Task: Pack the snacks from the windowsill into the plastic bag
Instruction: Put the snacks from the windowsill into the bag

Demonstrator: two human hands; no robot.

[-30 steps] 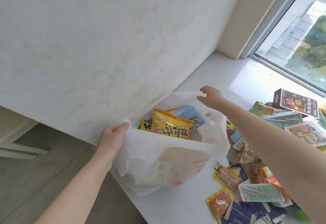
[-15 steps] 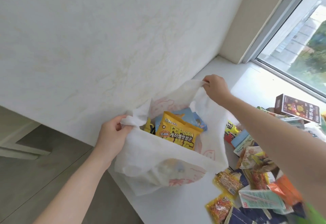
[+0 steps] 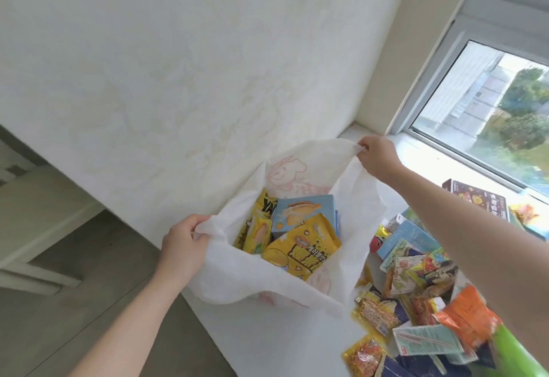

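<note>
The wall (image 3: 178, 79) rises close behind. The left hand (image 3: 184, 243) grips the near rim of the white plastic bag (image 3: 237, 275), which sits at the left edge of the windowsill (image 3: 282, 344), mouth spread wide. Four packs show inside (three yellow, one blue box (image 3: 300, 213)). The right hand (image 3: 377, 158) pinches the far rim, raised. Loose snacks (image 3: 416, 284) are heaped just right, too overlapped to count, with one dark box (image 3: 478, 202) near the window (image 3: 490, 115). Bare sill lies before the bag.
</note>
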